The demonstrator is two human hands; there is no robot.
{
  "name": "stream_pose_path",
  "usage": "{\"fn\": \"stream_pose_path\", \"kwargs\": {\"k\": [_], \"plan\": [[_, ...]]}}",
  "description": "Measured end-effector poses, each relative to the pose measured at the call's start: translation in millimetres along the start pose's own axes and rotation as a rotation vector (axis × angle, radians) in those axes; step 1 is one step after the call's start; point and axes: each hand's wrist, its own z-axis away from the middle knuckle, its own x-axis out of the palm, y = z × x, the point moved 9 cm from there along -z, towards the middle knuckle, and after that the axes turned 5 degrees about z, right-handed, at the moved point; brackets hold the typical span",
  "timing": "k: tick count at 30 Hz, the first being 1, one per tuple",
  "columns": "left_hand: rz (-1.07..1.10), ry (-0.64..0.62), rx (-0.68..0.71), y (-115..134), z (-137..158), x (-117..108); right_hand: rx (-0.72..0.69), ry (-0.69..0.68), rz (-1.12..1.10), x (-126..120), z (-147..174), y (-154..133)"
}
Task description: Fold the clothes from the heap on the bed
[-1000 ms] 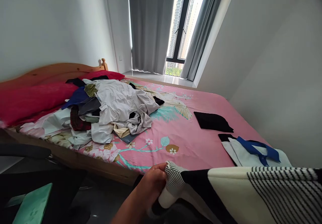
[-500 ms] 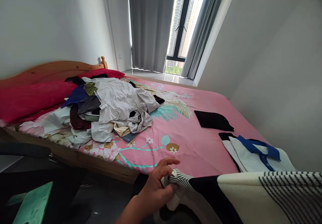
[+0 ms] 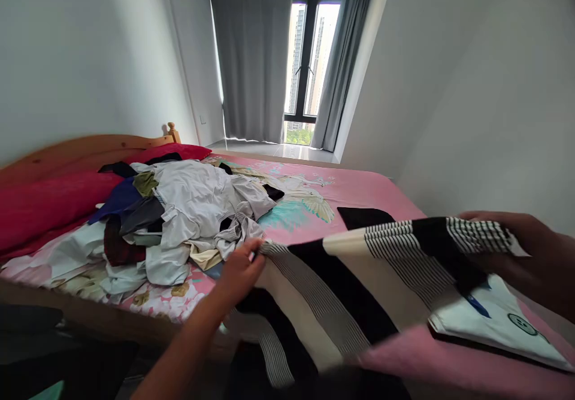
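Over the near side of the wide bed with a pink, flower-printed sheet (image 3: 366, 187), a soft fabric piece in broad black, cream and finely striped bands (image 3: 332, 313) is stretched between two bare hands. The left hand (image 3: 245, 268) pinches its upper left corner between thumb and fingers. The right hand (image 3: 539, 250) is closed around the opposite end of the top edge; it is blurred, and how each finger sits I cannot tell. The banded cloth slopes down from that edge past the bed's near side.

On the left half of the bed lies a loose heap of white, grey, blue and dark crumpled clothes (image 3: 193, 193), next to a long red pillow (image 3: 54, 208). Toward the bed's right side are a flat black folded cloth (image 3: 362, 217), partly covered from view, and a folded white shirt with a dark round emblem (image 3: 485, 319).
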Motion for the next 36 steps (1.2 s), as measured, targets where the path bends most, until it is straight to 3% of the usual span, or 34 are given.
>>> {"fn": "stream_pose_path", "kwargs": {"k": [3,5,7,12,14,18,20,21,24,29,32,36], "plan": [[-0.283,0.146,0.255,55,-16,-34,-0.055,0.052,-0.22,15,-8,-7],[-0.435,0.165,0.382,61,-6,-29,-0.133,0.106,-0.337,35,9,-8],[-0.552,0.122,0.412,33,13,-5,-0.186,0.069,-0.342,70,47,-1],[-0.624,-0.181,0.182,-116,82,93,0.007,-0.287,-0.317,187,197,39],[-0.588,-0.246,0.162,-154,110,122,0.153,-0.413,-0.364,217,250,54],[-0.595,-0.053,0.219,-170,135,118,0.758,-0.397,-0.481,231,305,96],[-0.575,0.009,0.235,-166,134,107,1.002,-0.436,-0.546,234,312,103],[-0.564,0.027,0.238,-163,131,102,1.055,-0.479,-0.582,238,310,101],[-0.539,-0.01,0.259,-145,117,106,1.07,-0.604,-0.609,247,291,88],[-0.568,-0.297,0.213,-122,91,152,1.081,-0.712,-0.653,266,279,76],[-0.688,-0.281,0.063,-136,73,150,1.111,-0.72,-0.744,275,287,76],[-0.826,-0.155,-0.202,-181,63,108,1.189,-0.65,-0.902,283,301,81]]}}
